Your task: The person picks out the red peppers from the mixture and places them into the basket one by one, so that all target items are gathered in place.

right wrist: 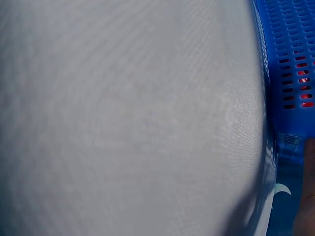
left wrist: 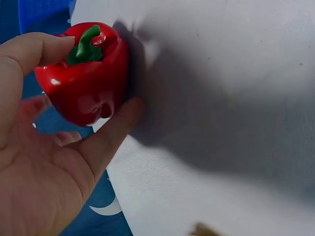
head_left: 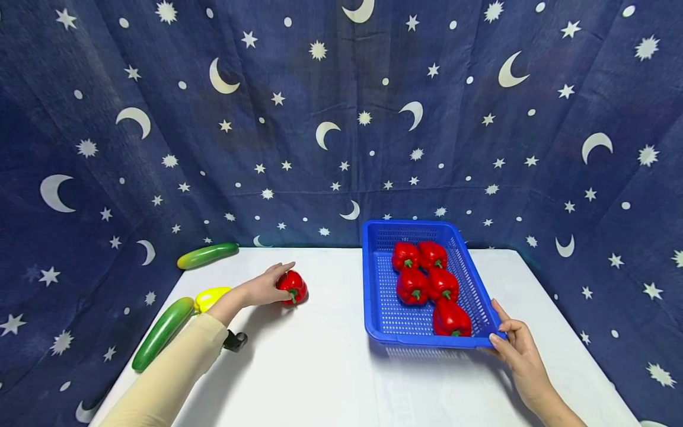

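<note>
My left hand is at a red bell pepper on the white table. In the left wrist view, its thumb overlaps this red pepper beside the green stem. The other fingers reach loosely behind and below the pepper, the lowest one fairly straight. My right hand grips the near right corner of a blue perforated basket, thumb over the rim. Several red bell peppers lie inside. A finger shows at the basket's blue wall in the right wrist view.
Two green cucumber-like vegetables lie at the table's left side, one at the back and one nearer. A yellow pepper sits beside the nearer one, partly behind the left forearm. A dark blue star-and-moon curtain surrounds the table.
</note>
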The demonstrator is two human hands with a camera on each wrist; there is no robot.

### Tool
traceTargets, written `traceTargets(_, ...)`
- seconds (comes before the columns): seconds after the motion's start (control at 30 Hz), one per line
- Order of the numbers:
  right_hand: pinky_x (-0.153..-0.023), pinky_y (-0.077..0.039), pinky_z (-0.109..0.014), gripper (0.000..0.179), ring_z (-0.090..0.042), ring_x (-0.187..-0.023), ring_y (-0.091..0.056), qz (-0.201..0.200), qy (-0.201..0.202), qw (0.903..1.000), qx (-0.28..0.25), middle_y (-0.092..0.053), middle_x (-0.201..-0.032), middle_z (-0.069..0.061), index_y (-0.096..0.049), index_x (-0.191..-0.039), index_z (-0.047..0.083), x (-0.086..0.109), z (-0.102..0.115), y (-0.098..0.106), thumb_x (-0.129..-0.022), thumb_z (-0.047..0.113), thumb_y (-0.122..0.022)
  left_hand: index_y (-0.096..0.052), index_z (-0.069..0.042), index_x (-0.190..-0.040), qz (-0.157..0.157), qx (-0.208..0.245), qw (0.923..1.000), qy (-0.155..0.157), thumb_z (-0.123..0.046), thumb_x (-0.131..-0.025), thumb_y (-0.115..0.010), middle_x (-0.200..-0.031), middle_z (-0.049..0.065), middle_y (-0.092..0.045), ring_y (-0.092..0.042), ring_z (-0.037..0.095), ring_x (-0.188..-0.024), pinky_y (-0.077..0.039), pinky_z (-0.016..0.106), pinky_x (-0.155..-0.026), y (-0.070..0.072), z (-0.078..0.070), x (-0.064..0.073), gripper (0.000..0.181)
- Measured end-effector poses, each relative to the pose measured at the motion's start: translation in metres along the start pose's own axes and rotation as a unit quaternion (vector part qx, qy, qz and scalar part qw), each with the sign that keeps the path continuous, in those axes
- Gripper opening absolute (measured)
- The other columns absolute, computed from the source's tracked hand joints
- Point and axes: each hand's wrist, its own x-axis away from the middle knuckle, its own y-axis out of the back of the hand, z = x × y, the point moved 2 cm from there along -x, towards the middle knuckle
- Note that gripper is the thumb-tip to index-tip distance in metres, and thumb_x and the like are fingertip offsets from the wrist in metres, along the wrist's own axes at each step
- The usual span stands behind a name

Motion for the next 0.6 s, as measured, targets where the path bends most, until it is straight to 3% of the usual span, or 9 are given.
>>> traceTargets(0.23,-0.085,-0.057,-0.024,0.015,-0.003,-0.135,-0.047,0.001,0.001,1.0,-0.001,-0.027,-0.167,0.0,-0.038,-0.115,0.001,0.0001,-0.001,0.0003,-0.105,-0.009,-0.041,-0.036,-0.008,-0.159,0.009,0.044,0.9989,-0.01,-0.01,-0.09,-0.069,-0.14,0.017,-0.052,-0.051,0.033,-0.12,-0.05,0.045,-0.099,-0.0038,-0.0004,0.0,0.076)
traceTargets(0.6,-0.085,-0.057,-0.024,0.015,-0.003,-0.134,-0.047,0.001,0.002,1.0,-0.007,-0.028,-0.167,0.001,-0.038,-0.115,0.002,-0.0004,-0.001,0.0002,-0.105,-0.009,-0.041,-0.038,-0.009,-0.158,-0.006,0.05,0.9987,-0.011,-0.009,-0.092,-0.068,-0.14,0.015,-0.053,-0.053,0.031,-0.118,-0.053,0.043,-0.095,-0.0056,0.0039,-0.001,0.072)
